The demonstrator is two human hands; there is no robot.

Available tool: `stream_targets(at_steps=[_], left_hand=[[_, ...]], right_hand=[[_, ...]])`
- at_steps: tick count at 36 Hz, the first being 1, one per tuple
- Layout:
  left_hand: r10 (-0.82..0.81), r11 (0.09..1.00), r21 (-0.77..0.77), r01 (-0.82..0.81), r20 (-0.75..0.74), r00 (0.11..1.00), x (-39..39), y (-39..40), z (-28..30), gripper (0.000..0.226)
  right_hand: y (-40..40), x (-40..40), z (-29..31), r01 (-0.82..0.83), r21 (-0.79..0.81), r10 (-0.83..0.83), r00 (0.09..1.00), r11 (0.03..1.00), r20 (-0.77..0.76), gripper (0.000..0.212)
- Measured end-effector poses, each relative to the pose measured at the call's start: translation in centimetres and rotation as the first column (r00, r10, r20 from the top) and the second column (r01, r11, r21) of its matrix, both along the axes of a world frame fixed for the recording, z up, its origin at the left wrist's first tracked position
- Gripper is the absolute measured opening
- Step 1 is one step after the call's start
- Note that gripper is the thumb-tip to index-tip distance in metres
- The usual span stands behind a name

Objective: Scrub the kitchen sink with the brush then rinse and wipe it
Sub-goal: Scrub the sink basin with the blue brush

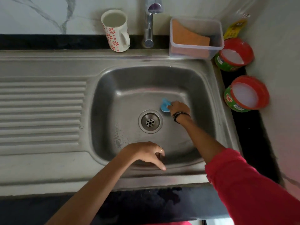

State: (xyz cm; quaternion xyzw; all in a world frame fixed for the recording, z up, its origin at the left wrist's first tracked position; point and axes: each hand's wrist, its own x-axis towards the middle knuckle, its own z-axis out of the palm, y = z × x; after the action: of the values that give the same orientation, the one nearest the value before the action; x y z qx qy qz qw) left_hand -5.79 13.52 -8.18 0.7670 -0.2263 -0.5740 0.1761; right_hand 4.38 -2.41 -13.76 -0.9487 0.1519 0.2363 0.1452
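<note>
Down in the sink (103,98), just right of and behind the drain (150,121), the right hand (178,108) grips the blue brush (164,105) poking out past its fingers, while the left hand (146,152) hangs loose-fingered, holding nothing, over the near rim.

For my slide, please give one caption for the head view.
Right hand scrubs sink floor with blue brush; left hand rests on front rim.
</note>
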Motion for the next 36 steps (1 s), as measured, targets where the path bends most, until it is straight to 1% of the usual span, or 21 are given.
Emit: stream_targets(at_steps=[2, 4, 7, 10, 12, 17, 20, 22, 24, 28, 30, 33, 36], left_hand=[[-0.002, 1.0, 0.003, 0.002, -0.033, 0.999, 0.2, -0.3, -0.3, 0.062], [-0.01, 1.0, 0.005, 0.01, -0.044, 0.999, 0.4, -0.7, -0.5, 0.06], [-0.021, 1.0, 0.01, 0.021, -0.047, 0.999, 0.7, -1.1, -0.6, 0.06], [-0.016, 1.0, 0.001, 0.016, -0.037, 0.999, 1.0, -1.5, -0.4, 0.061], [-0.005, 1.0, 0.006, 0.005, -0.047, 0.999, 1.2, -1.7, -0.3, 0.061], [0.017, 0.999, 0.029, -0.015, -0.103, 0.995, 1.3, -2.0, -0.9, 0.052], [0.028, 0.999, 0.038, -0.025, -0.095, 0.995, 1.3, -2.2, -0.9, 0.045], [0.044, 0.998, 0.043, -0.04, -0.082, 0.996, 1.2, -2.3, -0.9, 0.043], [0.05, 0.998, 0.049, -0.047, -0.068, 0.996, 1.1, -2.3, -0.9, 0.043], [0.06, 0.998, 0.028, -0.059, -0.059, 0.996, 1.0, -1.9, -1.1, 0.042], [0.075, 0.997, 0.022, -0.074, -0.08, 0.994, 1.1, -1.8, -1.1, 0.04], [0.086, 0.996, 0.04, -0.081, -0.13, 0.988, 1.4, -2.1, -1.3, 0.039], [0.065, 0.996, 0.072, -0.053, -0.174, 0.983, 1.5, -2.3, -1.7, 0.043]], right_hand=[[-0.3, -1.3, 0.1, -0.057, -0.033, 0.055, 0.997, 0.998, -0.044, 0.037], [-0.7, -4.0, 0.2, -0.134, -0.051, 0.127, 0.984, 0.99, -0.124, 0.036], [-1.0, -8.3, 1.1, -0.274, -0.089, 0.242, 0.932, 0.957, -0.27, 0.034], [-1.1, -9.8, 2.2, -0.371, -0.136, 0.315, 0.895, 0.918, -0.317, 0.035], [-1.0, -8.5, 2.7, -0.362, -0.15, 0.307, 0.903, 0.92, -0.301, 0.036], [-2.1, -1.4, 1.1, -0.224, -0.13, 0.214, 0.973, 0.966, -0.085, 0.037], [-3.4, 2.0, 0.6, -0.147, -0.087, 0.145, 0.989, 0.985, -0.028, 0.039], [-4.2, 2.5, 0.5, -0.12, -0.083, 0.117, 0.992, 0.989, -0.038, 0.04], [-4.6, 1.1, 0.8, -0.144, -0.113, 0.134, 0.986, 0.983, -0.096, 0.04], [-4.5, -5.3, 1.7, -0.241, -0.175, 0.189, 0.944, 0.955, -0.269, 0.036], [-3.9, -7.9, 2.5, -0.318, -0.221, 0.24, 0.917, 0.922, -0.32, 0.034], [-3.3, -7.8, 2.8, -0.36, -0.273, 0.275, 0.912, 0.892, -0.304, 0.033], [-3.3, -4.1, 2.3, -0.299, -0.308, 0.256, 0.951, 0.903, -0.172, 0.033]])
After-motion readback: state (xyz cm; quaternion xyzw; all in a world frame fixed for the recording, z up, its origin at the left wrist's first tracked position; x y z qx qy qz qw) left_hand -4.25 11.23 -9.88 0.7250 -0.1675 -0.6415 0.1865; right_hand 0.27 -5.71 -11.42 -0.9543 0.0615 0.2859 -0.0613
